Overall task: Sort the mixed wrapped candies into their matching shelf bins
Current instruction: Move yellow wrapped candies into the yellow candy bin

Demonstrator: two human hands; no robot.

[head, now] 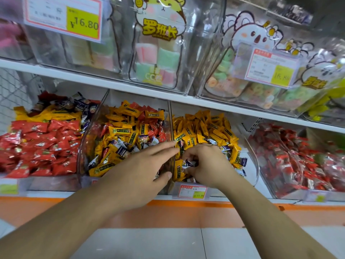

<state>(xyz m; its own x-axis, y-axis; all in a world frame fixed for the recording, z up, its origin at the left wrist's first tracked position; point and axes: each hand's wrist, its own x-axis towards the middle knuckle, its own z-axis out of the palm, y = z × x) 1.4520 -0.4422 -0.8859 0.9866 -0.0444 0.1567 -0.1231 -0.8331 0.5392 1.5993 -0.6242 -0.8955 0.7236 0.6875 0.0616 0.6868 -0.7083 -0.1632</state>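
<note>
Both forearms reach up from lower frame. Left hand [143, 165] lies flat, fingers straight, steadying the clear divider [170, 128]; right hand [205, 163] curls its grip on a white-purple candy [188, 163] among yellow candies [205, 128], centre bin, apparently a stray.

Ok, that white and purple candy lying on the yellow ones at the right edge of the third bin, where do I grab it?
Pinch the white and purple candy by its flat body from above; it lies exposed on the yellow candies, right of the right hand.
</note>
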